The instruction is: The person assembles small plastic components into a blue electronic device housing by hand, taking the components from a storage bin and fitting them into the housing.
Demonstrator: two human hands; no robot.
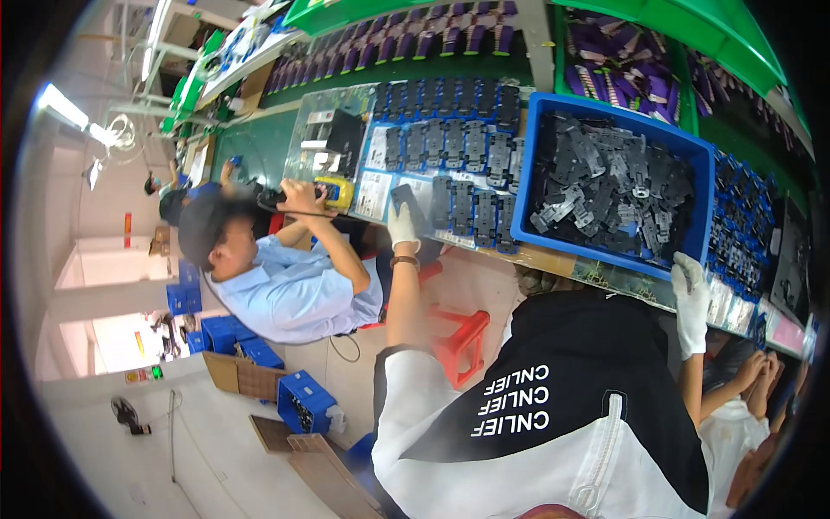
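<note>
My left hand (403, 229), in a white glove, is closed on a flat black plastic chassis piece (406, 202) at the near edge of the workbench. Right of it lie rows of similar black pieces with blue edges (454, 143). A large blue bin (605, 253) holds a heap of loose black and grey plastic pieces (596, 173). At the bin's near right corner is my right hand (691, 290), also in a white glove. Its fingers are somewhat apart against the rim, and I see nothing held in them.
A person in a light blue shirt (290, 281) works on my left beside a yellow device (339, 194). Purple pieces fill a green tray (618, 65) behind the bin. A red stool (462, 342) stands on the floor. Another person's hands (756, 374) are at the right.
</note>
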